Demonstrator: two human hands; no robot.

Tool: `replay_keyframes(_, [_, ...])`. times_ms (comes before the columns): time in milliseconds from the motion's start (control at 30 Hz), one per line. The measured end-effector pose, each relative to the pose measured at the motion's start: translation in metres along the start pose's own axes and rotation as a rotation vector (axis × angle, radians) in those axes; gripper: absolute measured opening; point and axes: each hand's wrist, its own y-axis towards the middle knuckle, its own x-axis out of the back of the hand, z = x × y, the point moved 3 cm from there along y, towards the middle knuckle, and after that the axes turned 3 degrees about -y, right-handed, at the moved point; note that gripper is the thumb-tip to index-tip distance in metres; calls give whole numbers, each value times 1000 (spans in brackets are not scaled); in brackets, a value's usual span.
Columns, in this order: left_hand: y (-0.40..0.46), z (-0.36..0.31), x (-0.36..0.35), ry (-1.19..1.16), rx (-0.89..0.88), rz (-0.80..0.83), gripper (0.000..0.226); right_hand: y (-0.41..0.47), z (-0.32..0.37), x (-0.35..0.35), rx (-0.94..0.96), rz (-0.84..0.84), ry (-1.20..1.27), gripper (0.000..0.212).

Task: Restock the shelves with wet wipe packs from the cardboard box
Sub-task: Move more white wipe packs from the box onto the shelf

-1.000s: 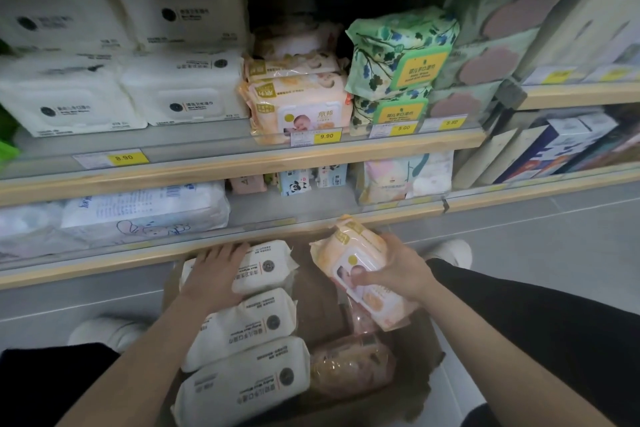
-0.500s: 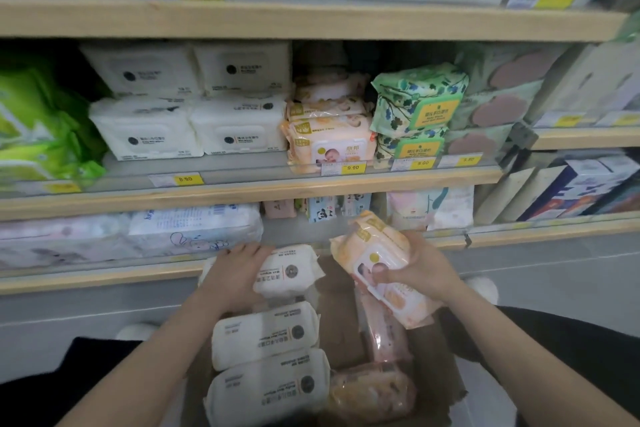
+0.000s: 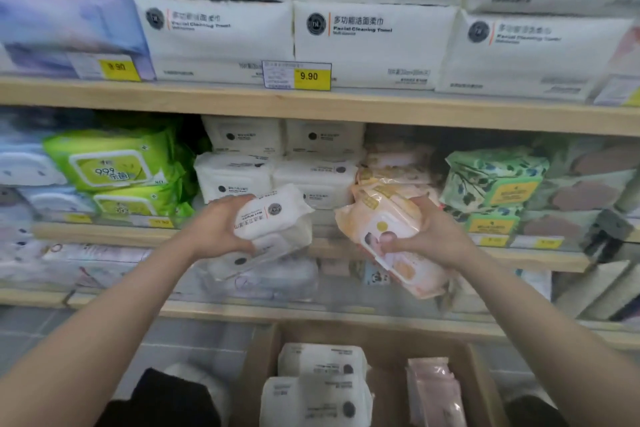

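Gripping a white wet wipe pack [image 3: 272, 215] in my left hand [image 3: 216, 227] and a peach wet wipe pack [image 3: 391, 236] in my right hand [image 3: 433, 234], I hold both raised in front of the middle shelf [image 3: 104, 234]. Below my arms, the cardboard box [image 3: 481, 378] holds more white packs [image 3: 320, 380] and pink packs [image 3: 434, 392].

Light wooden shelving [image 3: 311, 106] with yellow price tags [image 3: 311, 76] stands over a grey tiled floor [image 3: 194, 340].
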Motion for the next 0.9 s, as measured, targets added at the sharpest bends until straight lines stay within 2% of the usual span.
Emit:
replay_keyframes(100, [18,7,21,-65,-11,-25,105,17,18,-1,18,-9,12,81])
replay_keyframes(300, [56,20,43,-52,-76,-1,91,35,43,-5,36,5,7,78])
replay_keyframes(367, [70,21,47,24,-133,-14,89,37,48,-6,50,-12,-31,81])
replay_keyframes(433, [83,26,50,200,-145,-51,94,41,52,-7,71,-40,-119,89])
replay_keyframes(500, [95,38,52,310,-122,-47,96,45,54,-8,89,-63,-191,92])
replay_keyframes(700, [105,84,43,265,44,200,100,55,55,-12,74,-67,-191,89])
replay_keyframes(833, [100,105,25,194,59,68,91,57,54,-21,73,-66,-144,90])
replay_keyframes(900, [95,95,7,226,105,75,87,56,56,-22,69,-67,-176,93])
